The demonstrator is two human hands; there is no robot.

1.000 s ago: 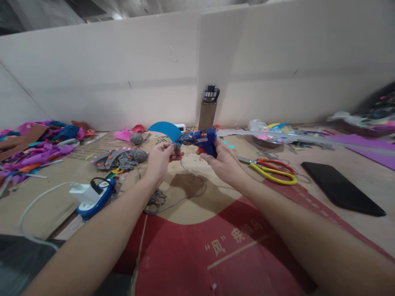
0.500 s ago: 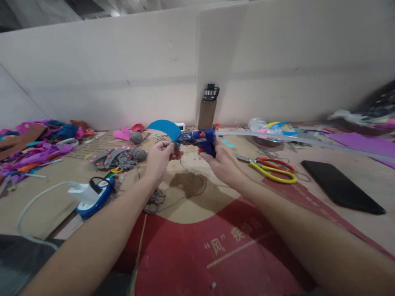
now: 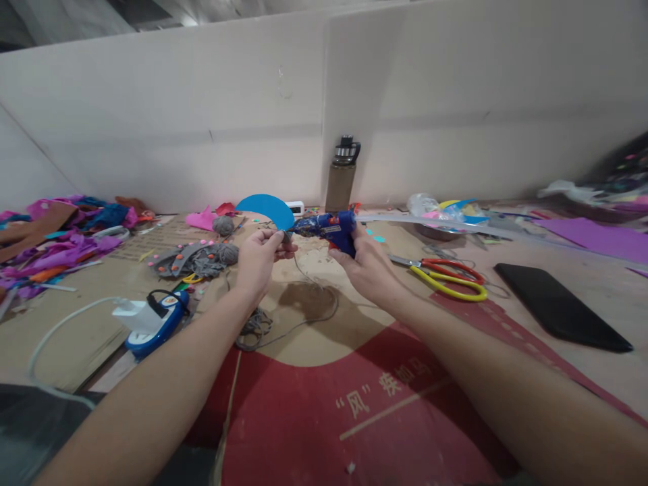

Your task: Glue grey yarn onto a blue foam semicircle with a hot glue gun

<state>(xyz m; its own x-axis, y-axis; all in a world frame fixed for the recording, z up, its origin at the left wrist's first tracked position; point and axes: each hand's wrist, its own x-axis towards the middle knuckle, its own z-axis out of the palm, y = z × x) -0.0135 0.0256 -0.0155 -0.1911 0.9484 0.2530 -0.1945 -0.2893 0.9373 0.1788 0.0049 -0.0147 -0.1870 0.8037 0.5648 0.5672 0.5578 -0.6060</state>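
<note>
My right hand (image 3: 367,266) is closed round a blue glue gun (image 3: 329,228), whose nozzle points left toward my left hand. My left hand (image 3: 260,260) pinches the lower edge of a blue semicircular paper piece (image 3: 266,206) together with a strand of grey yarn. The nozzle tip sits right at that pinch. Both hands hover above a cardboard sheet (image 3: 304,337) with a red printed area. Grey yarn (image 3: 304,307) trails down from my left hand and loops on the cardboard.
Yellow and red scissors (image 3: 445,277) lie to the right, a black flat slab (image 3: 559,307) beyond them. A brown bottle (image 3: 341,175) stands at the wall. Grey yarn balls (image 3: 223,255), pink and purple scraps (image 3: 55,236) and a blue-white power strip (image 3: 152,320) sit left.
My left hand has tilted the blue paper piece slightly up and to the left. The glue gun and right hand have hardly moved.
</note>
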